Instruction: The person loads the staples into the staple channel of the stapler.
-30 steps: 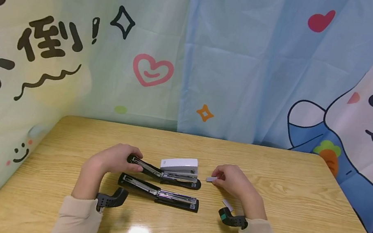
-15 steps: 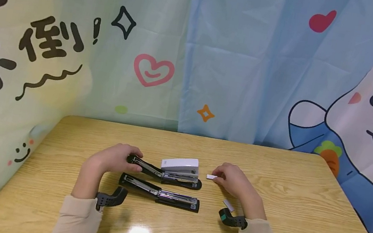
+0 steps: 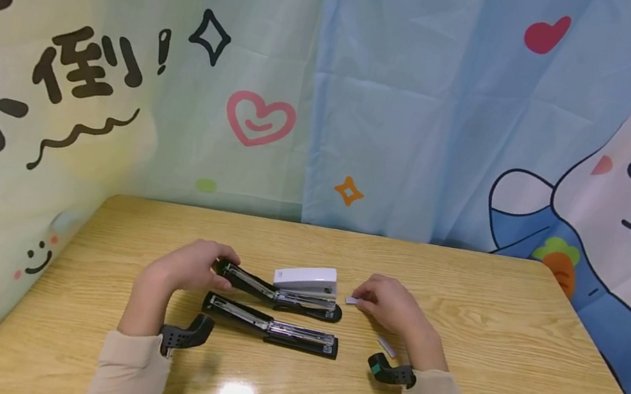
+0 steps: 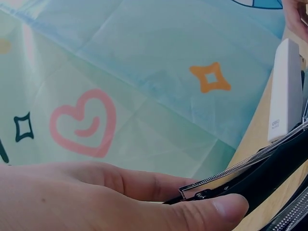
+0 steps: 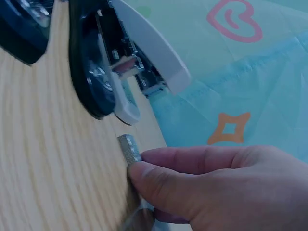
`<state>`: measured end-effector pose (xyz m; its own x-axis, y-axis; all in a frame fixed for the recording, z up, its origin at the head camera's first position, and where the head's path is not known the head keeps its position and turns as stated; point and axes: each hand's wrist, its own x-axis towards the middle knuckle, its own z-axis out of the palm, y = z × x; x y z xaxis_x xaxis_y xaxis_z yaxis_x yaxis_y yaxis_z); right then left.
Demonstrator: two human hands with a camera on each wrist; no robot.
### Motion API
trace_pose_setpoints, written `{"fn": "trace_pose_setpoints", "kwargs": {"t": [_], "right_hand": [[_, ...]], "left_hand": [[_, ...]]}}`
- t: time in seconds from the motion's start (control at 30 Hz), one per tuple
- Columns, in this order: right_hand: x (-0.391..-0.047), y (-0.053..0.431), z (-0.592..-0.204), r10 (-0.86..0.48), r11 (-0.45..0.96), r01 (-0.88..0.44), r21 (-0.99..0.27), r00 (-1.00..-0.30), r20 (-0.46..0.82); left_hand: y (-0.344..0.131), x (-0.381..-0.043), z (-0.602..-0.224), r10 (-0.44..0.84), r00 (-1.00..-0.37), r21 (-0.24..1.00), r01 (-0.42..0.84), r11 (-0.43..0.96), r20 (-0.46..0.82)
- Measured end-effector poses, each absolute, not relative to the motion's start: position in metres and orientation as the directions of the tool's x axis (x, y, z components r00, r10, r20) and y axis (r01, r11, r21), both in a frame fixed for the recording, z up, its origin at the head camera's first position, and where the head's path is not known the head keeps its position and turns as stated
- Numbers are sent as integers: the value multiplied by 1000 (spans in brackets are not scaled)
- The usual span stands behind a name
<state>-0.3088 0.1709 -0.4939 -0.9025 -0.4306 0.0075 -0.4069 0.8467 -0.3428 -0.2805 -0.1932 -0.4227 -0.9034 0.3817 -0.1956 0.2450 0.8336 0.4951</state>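
Observation:
My left hand (image 3: 190,266) holds the left end of a black stapler (image 3: 251,284) that lies swung wide apart, its metal channel facing up. In the left wrist view the thumb lies along the near side of that end, the fingers on the far side. Between thumb and fingertips my right hand (image 3: 394,304) pinches a short strip of staples (image 5: 127,148), just right of the staplers. A second black stapler (image 3: 300,336), also opened out, rests nearer to me. Behind the held one stands a white stapler (image 3: 304,278) with its top raised.
Another small strip of staples (image 3: 387,347) lies on the wooden table (image 3: 512,373), close to the right wrist camera (image 3: 389,370). A printed curtain (image 3: 396,98) hangs right behind the table's far edge.
My right hand has shifted slightly left with the staple strip, whose angle has turned a little. The left thumb has drawn back a bit along the stapler's end.

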Motion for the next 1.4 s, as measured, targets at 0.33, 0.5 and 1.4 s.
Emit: {"fn": "trace_pose_setpoints", "kwargs": {"t": [0.33,0.5,1.4], "right_hand": [[-312,169,-499,-402,846,-368,-385,-916,-9],[-310,171,-495,-406,818,-351,-456,-913,-25],[-299,149,-471,-573,679,-499,-538,-819,37]], "left_hand": [[-195,-281,-421,385,-904,484,258,836,-184],[-194,-282,-421,384,-904,489,253,835,-188],[-193,-281,-419,386,-904,465,265,845,-185]]}}
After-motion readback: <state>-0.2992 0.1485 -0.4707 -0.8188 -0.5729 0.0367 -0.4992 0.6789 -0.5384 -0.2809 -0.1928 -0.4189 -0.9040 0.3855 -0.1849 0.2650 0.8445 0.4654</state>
